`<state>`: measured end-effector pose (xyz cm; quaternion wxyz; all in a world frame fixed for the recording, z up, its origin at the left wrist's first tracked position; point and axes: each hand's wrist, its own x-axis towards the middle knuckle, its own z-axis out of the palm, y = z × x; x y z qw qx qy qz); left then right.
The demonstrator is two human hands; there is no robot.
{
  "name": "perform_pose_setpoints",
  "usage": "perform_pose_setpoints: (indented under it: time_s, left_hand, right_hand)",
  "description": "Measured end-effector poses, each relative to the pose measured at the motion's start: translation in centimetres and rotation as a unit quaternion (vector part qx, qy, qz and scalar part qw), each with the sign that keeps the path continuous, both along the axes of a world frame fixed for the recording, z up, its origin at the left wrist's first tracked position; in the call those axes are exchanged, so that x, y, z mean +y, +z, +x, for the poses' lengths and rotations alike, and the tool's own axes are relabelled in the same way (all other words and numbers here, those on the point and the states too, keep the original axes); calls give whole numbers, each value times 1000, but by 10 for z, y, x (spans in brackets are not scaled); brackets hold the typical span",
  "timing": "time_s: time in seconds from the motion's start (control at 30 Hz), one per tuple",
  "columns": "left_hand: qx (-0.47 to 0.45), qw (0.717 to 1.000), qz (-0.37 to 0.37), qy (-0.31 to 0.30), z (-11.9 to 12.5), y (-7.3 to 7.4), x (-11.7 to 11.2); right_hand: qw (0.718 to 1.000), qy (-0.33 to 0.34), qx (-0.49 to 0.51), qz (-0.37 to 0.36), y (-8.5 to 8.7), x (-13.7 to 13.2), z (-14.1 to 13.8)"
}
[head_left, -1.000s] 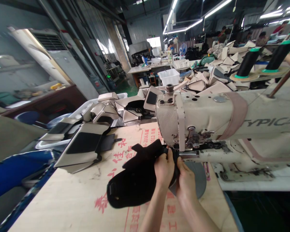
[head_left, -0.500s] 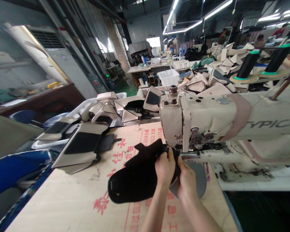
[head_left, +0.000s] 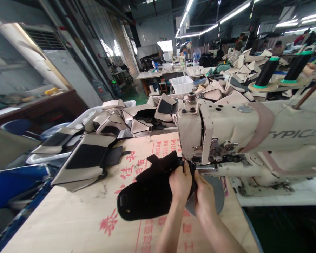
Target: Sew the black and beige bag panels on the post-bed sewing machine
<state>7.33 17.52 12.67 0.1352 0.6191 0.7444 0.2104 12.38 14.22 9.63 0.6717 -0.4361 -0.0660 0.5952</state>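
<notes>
A black fabric piece (head_left: pixel 147 193) with a rounded end and a side tab stretches left over the plywood tabletop (head_left: pixel 76 218). My left hand (head_left: pixel 180 182) is closed on its right end, fingers bent over the edge. Close beside it, my right hand (head_left: pixel 204 191) pinches the same piece. Both hands are just below the needle area of a cream sewing machine (head_left: pixel 223 130), whose narrow arm reaches in from the right. A grey flat part (head_left: pixel 218 193) shows behind my right hand. The needle and the pinched edge are mostly hidden by the fingers.
A beige and black sewn piece (head_left: pixel 86 158) lies on the table's left side. Behind it, white tubs (head_left: pixel 129 104) hold several similar pieces. Two black thread spools (head_left: pixel 267 73) stand above the machine. A blue cloth-lined container (head_left: pixel 15 189) sits left of the table.
The camera view has shifted slightly, moving the background a little left. Both hands keep their grip on the black piece, which has hardly moved.
</notes>
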Motion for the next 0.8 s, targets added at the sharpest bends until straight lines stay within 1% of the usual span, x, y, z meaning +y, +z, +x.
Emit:
perform_pose_setpoints:
  time_s: [0.13,0.3,0.4,0.5,0.7,0.77,0.8]
  left_hand:
    - [-15,1000,3,-1,-1,-2,1]
    - [-29,999,14,-4,-1,-6,2]
    - [-30,999,14,-4,0,-6,2]
    - [-22,1000,11,2,0,-4,3]
    - [6,1000,-1,-6,-2,-3,8]
    - [6,1000,0,-9,-3,-3,9]
    - [6,1000,2,-9,-3,-3,9]
  right_hand:
    - [1000,-14,-15,-6,3,0,0]
    - [999,-23,14,-18,1,2,-1]
    - [999,-6,27,-19,1,1,2]
    - [999,19,-26,-8,1,2,8]
    - [990,28,-140,-3,-2,6,6]
    - [982,52,-184,9,2,4,15]
    - [968,69,-239,26,6,1,26]
